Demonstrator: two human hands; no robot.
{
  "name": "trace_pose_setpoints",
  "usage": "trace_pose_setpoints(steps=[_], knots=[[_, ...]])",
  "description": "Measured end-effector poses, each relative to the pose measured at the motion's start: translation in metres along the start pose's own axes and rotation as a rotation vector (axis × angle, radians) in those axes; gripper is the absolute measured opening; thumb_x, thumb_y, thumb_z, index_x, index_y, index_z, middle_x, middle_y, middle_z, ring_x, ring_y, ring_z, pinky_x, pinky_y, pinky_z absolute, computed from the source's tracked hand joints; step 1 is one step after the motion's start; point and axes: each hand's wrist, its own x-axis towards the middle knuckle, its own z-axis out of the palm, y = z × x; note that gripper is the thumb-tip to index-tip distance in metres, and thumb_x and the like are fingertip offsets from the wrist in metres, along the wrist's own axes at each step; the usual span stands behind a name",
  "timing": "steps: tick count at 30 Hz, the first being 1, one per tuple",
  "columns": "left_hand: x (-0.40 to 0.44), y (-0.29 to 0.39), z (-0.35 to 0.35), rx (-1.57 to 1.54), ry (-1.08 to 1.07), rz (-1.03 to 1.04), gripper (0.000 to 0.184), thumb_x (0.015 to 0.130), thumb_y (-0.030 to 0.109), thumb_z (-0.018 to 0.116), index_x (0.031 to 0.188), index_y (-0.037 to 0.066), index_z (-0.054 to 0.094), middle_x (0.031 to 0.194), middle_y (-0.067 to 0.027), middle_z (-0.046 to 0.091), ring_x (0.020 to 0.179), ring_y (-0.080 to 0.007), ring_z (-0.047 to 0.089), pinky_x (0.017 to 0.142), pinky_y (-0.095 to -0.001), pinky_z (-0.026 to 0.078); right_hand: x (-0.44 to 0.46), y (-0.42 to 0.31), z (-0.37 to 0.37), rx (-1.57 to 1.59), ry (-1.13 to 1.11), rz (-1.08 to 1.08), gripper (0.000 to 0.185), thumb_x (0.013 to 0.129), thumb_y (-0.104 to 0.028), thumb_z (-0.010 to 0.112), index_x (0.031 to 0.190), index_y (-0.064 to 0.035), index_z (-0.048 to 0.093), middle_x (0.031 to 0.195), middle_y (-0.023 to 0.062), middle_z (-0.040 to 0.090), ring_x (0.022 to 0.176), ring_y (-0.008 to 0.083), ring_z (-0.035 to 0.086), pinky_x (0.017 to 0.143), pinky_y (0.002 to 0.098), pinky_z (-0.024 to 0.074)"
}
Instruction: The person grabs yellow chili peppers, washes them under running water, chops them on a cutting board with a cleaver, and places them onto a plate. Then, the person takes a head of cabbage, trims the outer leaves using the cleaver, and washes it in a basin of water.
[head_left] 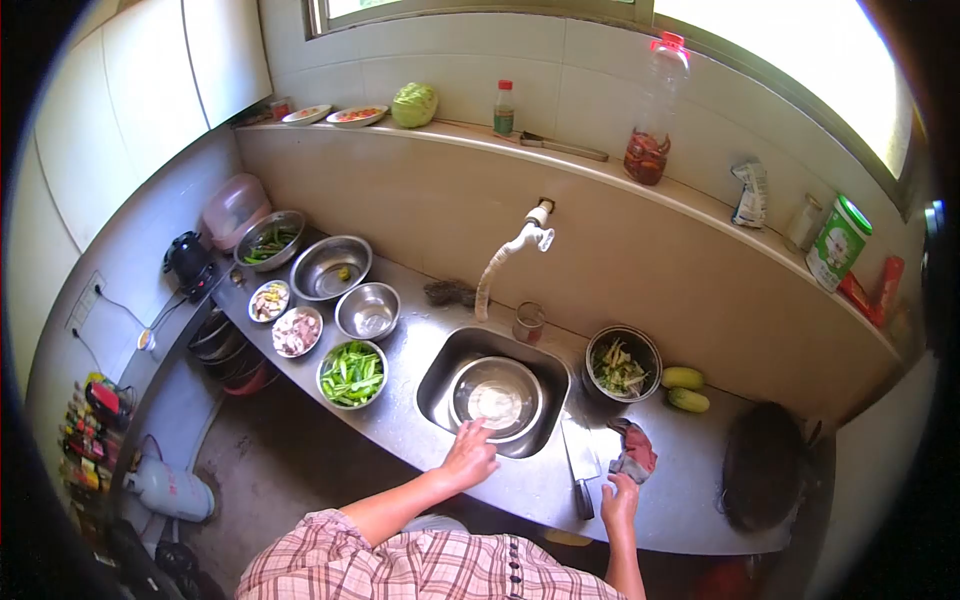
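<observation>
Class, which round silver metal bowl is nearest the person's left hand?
The silver metal bowl in the rectangular steel sink: the left hand is at its near rim, while the other metal bowls stand on the grey metal counter.

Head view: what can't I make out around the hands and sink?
In the head view:
Bowl in the sink: its pale patch is washed out by glare.
Sink floor: mostly hidden beneath that bowl.
Left hand: rim contact too small to tell.
Right hand: fingers hide any touch on the cloth.
</observation>
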Motion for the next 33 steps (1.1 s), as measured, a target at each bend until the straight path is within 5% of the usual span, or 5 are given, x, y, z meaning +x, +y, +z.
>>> trace_pose_setpoints(steps=[5, 10, 25, 27, 33], knots=[[-0.023, 0.001, 0.013, -0.036, 0.078, 0.128, 0.037, 0.071, 0.012, 0.067, 0.106, 0.003, 0.062, 0.124, -0.0164, 0.051, 0.129, -0.0358, 0.035, 0.104, -0.0546, 0.028, -0.040, 0.020, -0.014, 0.019, -0.027, 0.126, 0.011, 0.072, -0.007, 0.066, 0.080, 0.0016, 0.067, 0.081, 0.0213, 0.064, 0.078, 0.0370, 0.060, 0.072, 0.0444, 0.0462], [-0.028, -0.001, 0.002, 0.011, -0.246, -0.010, 0.051, 0.079, 0.022, 0.067, 0.125, 0.007, 0.051, 0.140, -0.0190, 0.038, 0.132, -0.0384, 0.030, 0.104, -0.0578, 0.026, -0.093, 0.008, -0.020, -0.009, -0.003, 0.332, 0.014, 0.075, -0.010, 0.064, 0.073, 0.0042, 0.067, 0.069, 0.0224, 0.063, 0.063, 0.0373, 0.061, 0.062, 0.0451, 0.0474], [-0.093, -0.109, -0.040, -0.008, -0.348, -0.057, 0.054, 0.081, 0.029, 0.064, 0.127, 0.007, 0.050, 0.134, -0.0168, 0.045, 0.129, -0.0381, 0.034, 0.102, -0.0582, 0.029, -0.106, -0.111, 0.061, -0.088, -0.322, 0.287, 0.023, 0.082, -0.020, 0.058, 0.077, 0.0007, 0.066, 0.079, 0.0241, 0.062, 0.076, 0.0410, 0.061, 0.069, 0.0487, 0.0468], [-0.102, -0.116, -0.060, -0.041, -0.379, -0.085, 0.053, 0.080, 0.031, 0.066, 0.122, 0.003, 0.053, 0.125, -0.0183, 0.053, 0.121, -0.0346, 0.045, 0.102, -0.0460, 0.035, -0.107, -0.114, 0.075, -0.027, -0.316, 0.290, 0.022, 0.082, -0.022, 0.061, 0.086, -0.0018, 0.068, 0.079, 0.0198, 0.066, 0.075, 0.0341, 0.065, 0.068, 0.0415, 0.0505], [-0.129, -0.149, -0.053, -0.186, -0.349, -0.121, 0.042, 0.082, 0.028, 0.064, 0.114, 0.002, 0.060, 0.112, -0.0193, 0.061, 0.108, -0.0345, 0.056, 0.095, -0.0416, 0.042, -0.074, -0.141, 0.100, 0.518, -0.437, 0.597, 0.017, 0.087, -0.009, 0.055, 0.097, 0.0030, 0.063, 0.072, 0.0101, 0.066, 0.062, 0.0126, 0.061, 0.057, 0.0259, 0.0495]])
